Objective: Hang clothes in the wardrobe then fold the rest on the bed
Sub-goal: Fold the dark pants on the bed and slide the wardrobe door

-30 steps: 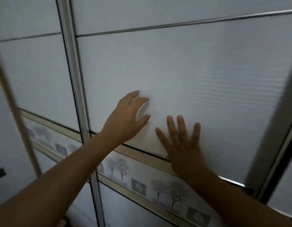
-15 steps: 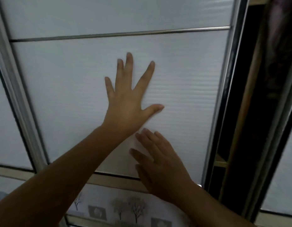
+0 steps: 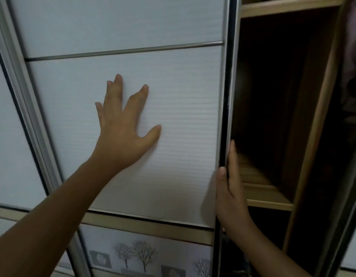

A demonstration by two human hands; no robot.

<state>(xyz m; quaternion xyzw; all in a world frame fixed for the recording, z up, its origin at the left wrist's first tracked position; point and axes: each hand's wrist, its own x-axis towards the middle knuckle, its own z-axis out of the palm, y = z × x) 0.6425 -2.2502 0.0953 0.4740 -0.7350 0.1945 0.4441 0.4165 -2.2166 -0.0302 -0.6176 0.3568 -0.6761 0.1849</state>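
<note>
Head view, close to the wardrobe [image 3: 311, 136], which fills the whole field. Its white ribbed sliding door [image 3: 179, 120] occupies the centre, crossed near the top by a horizontal metal rail [image 3: 123, 51] and bounded on the right by a dark-lined metal edge strip [image 3: 224, 96]. The left hand [image 3: 123, 134] lies flat on the door panel, palm against the surface, fingers straight and spread, thumb out toward the right. The right hand [image 3: 231, 196] holds the door's right edge low down: the thumb rests on the front of the strip while the fingers run up along its inner side, so the edge is pinched between them. To the right of this edge the wardrobe stands open, showing a dark compartment with a light wooden shelf [image 3: 263, 190] near the right hand and another wooden board [image 3: 289, 6] at the top. At the far upper right hangs some pale pinkish fabric [image 3: 353, 47], too blurred to identify. Below the white panel runs a decorative band [image 3: 143, 254] printed with bare trees. A second white door [image 3: 9, 156] stands at the left, behind a slanted metal frame.
</note>
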